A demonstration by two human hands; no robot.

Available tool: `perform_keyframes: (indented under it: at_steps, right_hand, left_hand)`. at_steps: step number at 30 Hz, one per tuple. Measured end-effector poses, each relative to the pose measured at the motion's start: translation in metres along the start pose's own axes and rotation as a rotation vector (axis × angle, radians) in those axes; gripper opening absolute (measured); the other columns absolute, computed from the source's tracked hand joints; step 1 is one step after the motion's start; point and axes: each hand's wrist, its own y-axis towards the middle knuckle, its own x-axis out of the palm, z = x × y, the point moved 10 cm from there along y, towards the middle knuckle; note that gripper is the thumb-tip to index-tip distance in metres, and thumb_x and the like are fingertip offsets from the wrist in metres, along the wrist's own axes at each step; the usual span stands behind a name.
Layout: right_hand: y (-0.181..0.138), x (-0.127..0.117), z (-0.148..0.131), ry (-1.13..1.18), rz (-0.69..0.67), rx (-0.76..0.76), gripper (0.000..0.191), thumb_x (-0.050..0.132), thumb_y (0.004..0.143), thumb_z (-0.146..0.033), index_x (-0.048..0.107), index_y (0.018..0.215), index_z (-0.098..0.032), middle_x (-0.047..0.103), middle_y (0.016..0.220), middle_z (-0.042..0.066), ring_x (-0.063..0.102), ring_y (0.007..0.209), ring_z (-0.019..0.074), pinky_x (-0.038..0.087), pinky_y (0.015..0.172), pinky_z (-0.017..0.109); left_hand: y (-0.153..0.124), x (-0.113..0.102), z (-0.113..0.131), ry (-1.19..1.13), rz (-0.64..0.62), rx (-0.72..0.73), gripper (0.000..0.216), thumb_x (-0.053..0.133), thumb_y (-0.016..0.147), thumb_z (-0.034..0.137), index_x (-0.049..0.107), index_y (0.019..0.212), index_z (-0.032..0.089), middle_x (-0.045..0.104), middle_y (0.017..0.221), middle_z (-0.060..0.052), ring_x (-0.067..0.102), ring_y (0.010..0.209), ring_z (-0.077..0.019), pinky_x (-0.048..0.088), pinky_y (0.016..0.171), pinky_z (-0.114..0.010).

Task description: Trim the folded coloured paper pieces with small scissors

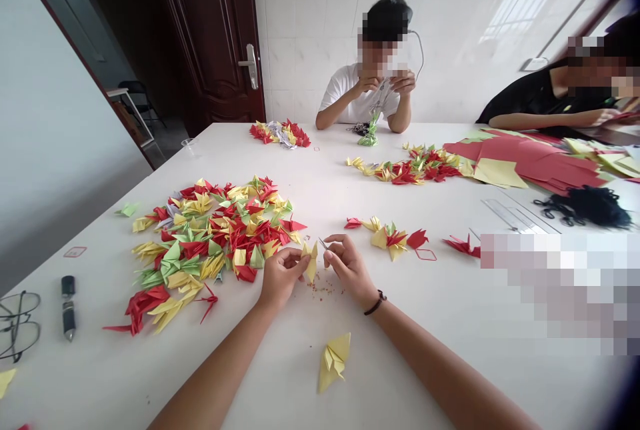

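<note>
My left hand [283, 274] pinches a yellow folded paper crane [311, 263] by its left side, above the middle of the white table. In my right hand [349, 266], closed at thumb and forefinger, is a small pointed metal tool [323, 243] whose tip is close to the crane's right side; its exact kind is too small to tell. Tiny reddish and yellow paper bits [323, 288] lie scattered beneath both hands. Nearer to me rests another yellow folded paper piece [334, 362]. Beside my left hand spreads a large pile of red, yellow and green folded cranes [215, 230].
Glasses [20, 325] and a dark pen [69, 310] lie at left. More cranes [395, 240] sit right of my hands. Farther right are a clear ruler [515, 215], black cords [587, 207] and red paper sheets [530, 157]. Two people work across the table.
</note>
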Motion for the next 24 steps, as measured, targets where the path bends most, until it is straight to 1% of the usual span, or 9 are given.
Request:
perform_keyframes:
  at_steps: [2,4,7,9,13,24]
  right_hand:
    - [-0.001,0.002,-0.004,-0.108,-0.05,-0.063,0.026,0.045,0.079,-0.043,0.045,0.089,-0.019,0.044,0.056,-0.004,0.039,0.049,0.0092,0.031,0.046,0.021]
    - [-0.002,0.003,-0.005,-0.216,-0.086,-0.095,0.025,0.048,0.078,-0.043,0.048,0.082,-0.018,0.045,0.056,-0.003,0.035,0.047,0.0085,0.03,0.045,0.021]
    - [0.0,-0.002,-0.004,-0.358,-0.082,-0.124,0.025,0.052,0.075,-0.043,0.051,0.075,-0.018,0.044,0.053,-0.003,0.032,0.045,0.008,0.029,0.044,0.021]
    - [0.002,-0.006,-0.004,-0.422,-0.071,-0.135,0.025,0.052,0.075,-0.043,0.051,0.071,-0.018,0.045,0.052,-0.002,0.033,0.045,0.0084,0.029,0.045,0.021]
    - [0.004,-0.009,-0.003,-0.487,-0.092,-0.151,0.026,0.052,0.075,-0.042,0.054,0.069,-0.017,0.053,0.057,0.0,0.037,0.047,0.0089,0.032,0.047,0.021]
    - [0.003,-0.005,-0.011,-0.539,-0.153,-0.212,0.022,0.054,0.075,-0.038,0.054,0.066,-0.017,0.054,0.055,0.001,0.04,0.046,0.009,0.033,0.046,0.021]
  left_hand:
    - [0.0,-0.002,0.0,0.004,0.019,-0.002,0.027,0.064,0.062,0.039,0.06,0.069,0.013,0.058,0.061,0.0,0.047,0.045,-0.007,0.039,0.041,-0.019]
    - [0.001,-0.003,-0.001,0.018,0.026,-0.011,0.027,0.065,0.062,0.039,0.06,0.07,0.013,0.056,0.058,0.0,0.045,0.043,-0.0065,0.038,0.041,-0.019]
    - [0.001,-0.001,-0.002,0.042,0.01,-0.016,0.027,0.066,0.06,0.037,0.062,0.07,0.013,0.056,0.055,0.001,0.045,0.043,-0.0069,0.038,0.041,-0.019]
    - [0.001,0.0,-0.003,0.047,-0.002,-0.022,0.026,0.067,0.059,0.036,0.062,0.071,0.013,0.057,0.056,0.001,0.045,0.044,-0.0075,0.038,0.041,-0.02]
    - [0.0,0.001,-0.004,0.059,-0.019,-0.039,0.024,0.068,0.058,0.033,0.063,0.071,0.013,0.058,0.058,0.001,0.045,0.044,-0.0077,0.039,0.042,-0.02]
    - [0.001,0.002,-0.007,0.102,-0.038,-0.031,0.024,0.066,0.06,0.034,0.065,0.072,0.013,0.061,0.062,-0.002,0.048,0.046,-0.0084,0.039,0.042,-0.02]
